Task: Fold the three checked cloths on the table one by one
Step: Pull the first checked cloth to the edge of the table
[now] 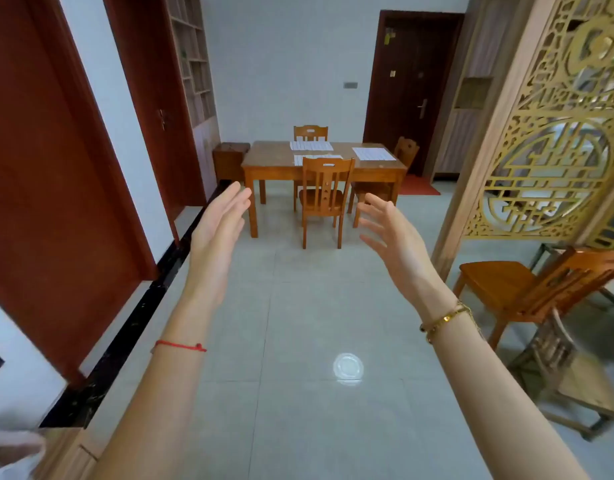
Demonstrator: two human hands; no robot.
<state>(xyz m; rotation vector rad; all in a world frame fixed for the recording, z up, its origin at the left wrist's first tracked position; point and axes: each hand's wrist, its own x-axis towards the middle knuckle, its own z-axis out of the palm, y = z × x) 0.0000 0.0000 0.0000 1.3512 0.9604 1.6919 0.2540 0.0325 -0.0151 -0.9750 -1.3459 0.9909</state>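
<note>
Three white checked cloths lie flat on a wooden table [271, 161] far across the room: one at the far middle [311, 145], one at the near middle [316, 157] partly behind a chair back, one at the right [374, 153]. My left hand [219, 223] and my right hand [388, 226] are raised in front of me with palms facing each other and fingers straight. Both hold nothing and are well short of the table.
Wooden chairs stand around the table, the nearest one [324, 195] on my side. Another chair [527, 292] stands at the right by a carved golden screen [554, 133]. Red-brown doors line the left wall. Grey tiled floor [298, 306] stretches between me and the table.
</note>
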